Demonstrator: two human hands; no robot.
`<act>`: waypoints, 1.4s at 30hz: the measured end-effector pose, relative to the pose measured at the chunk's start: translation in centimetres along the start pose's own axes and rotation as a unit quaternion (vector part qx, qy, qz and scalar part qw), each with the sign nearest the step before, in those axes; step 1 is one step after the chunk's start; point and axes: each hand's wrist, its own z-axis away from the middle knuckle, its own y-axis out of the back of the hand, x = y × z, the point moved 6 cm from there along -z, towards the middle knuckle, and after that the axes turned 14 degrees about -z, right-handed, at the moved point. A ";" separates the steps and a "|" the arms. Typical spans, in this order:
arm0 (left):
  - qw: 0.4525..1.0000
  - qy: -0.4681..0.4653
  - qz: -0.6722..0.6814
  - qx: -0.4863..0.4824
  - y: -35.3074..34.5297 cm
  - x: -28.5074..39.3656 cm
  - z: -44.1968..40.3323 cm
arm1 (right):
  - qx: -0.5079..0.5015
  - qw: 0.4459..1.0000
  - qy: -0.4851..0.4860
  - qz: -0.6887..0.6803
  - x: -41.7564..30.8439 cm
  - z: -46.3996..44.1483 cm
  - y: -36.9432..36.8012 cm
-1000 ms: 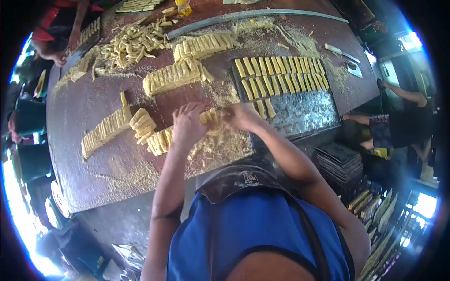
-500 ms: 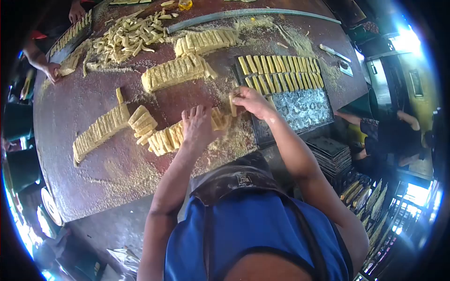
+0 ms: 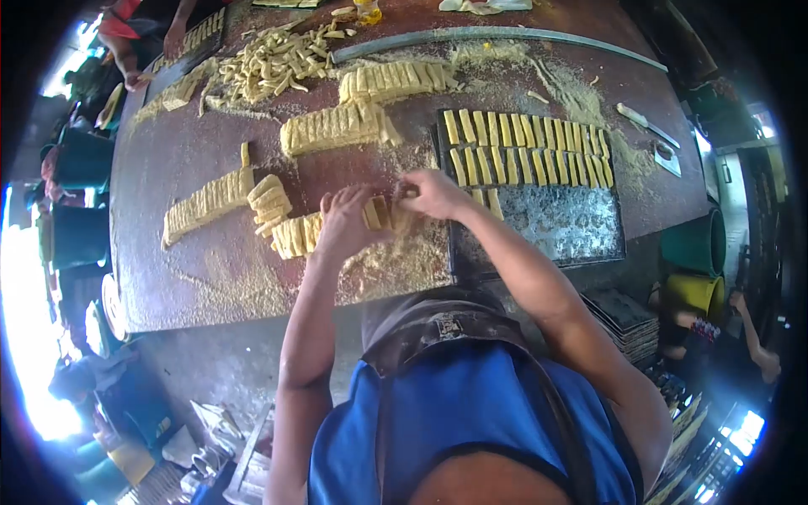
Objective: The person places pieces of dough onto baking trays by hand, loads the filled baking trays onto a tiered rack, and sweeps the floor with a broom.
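Observation:
My left hand (image 3: 343, 220) lies across a row of cut dough strips (image 3: 296, 236), fingers on its far side and thumb at the near right, gripping the strips. Several strips (image 3: 374, 212) at the row's right end show between thumb and fingers. At that end is my right hand (image 3: 431, 195), closed with its fingers curled; whatever is in them is hidden. To its right lies a dark baking tray (image 3: 564, 220) with two rows of dough strips (image 3: 526, 151) and two strips (image 3: 486, 202) beginning a third row.
More cut dough rows (image 3: 332, 130) and a heap of loose dough pieces (image 3: 273, 63) lie on the crumb-strewn table (image 3: 194, 278). A long metal bar (image 3: 505, 34) crosses the back. A knife (image 3: 644, 122) and a scraper (image 3: 667, 160) lie at right. Another person's hand (image 3: 139, 80) is at far left.
My right hand, which held a dough strip near the tray's left edge, has moved left and down to the row's end. Two strips now show in the tray's third row. The view has shifted.

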 end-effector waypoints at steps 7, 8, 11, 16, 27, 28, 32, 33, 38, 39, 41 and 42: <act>0.953 0.038 0.299 -0.031 2.4 2.2 -1.6 | -0.012 0.982 0.074 -0.175 -3.7 2.3 3.2; 0.924 0.075 0.367 -0.080 1.0 1.6 -2.3 | 0.011 0.984 0.091 -0.152 -3.3 1.9 3.5; 0.843 0.072 0.529 -0.065 0.0 0.4 -2.4 | 0.023 0.974 0.075 -0.214 -2.9 2.2 3.7; 0.750 0.095 0.651 -0.063 0.8 -2.6 -1.1 | 0.002 0.964 0.002 -0.267 -4.8 2.4 1.6; 0.786 0.109 0.606 -0.055 -1.2 -10.7 -0.9 | -0.009 0.991 -0.120 -0.059 -5.4 0.7 -0.5; 0.811 0.093 0.576 -0.049 -1.1 -10.5 -1.1 | -0.007 0.991 -0.122 -0.057 -5.7 0.1 -0.4; 0.767 0.099 0.630 -0.063 0.1 -9.0 -0.5 | 0.143 0.942 0.103 -0.284 -10.7 -1.6 1.4; 0.775 0.098 0.621 -0.065 0.2 -8.6 -0.5 | 0.194 0.945 0.106 -0.239 -12.7 -0.6 2.2; 0.760 0.064 0.641 -0.084 1.5 -1.4 -0.4 | 0.138 0.987 0.073 0.025 -8.4 4.9 1.4; 0.770 0.067 0.628 -0.096 0.7 0.5 -0.7 | 0.139 0.989 0.052 -0.003 -6.6 6.3 0.9; 0.797 0.054 0.591 -0.111 0.7 5.3 -0.5 | 0.146 0.982 0.033 -0.111 -2.4 8.5 0.8; 0.814 0.052 0.568 -0.110 0.2 7.0 -0.7 | 0.154 0.969 0.034 -0.192 -0.7 9.5 1.3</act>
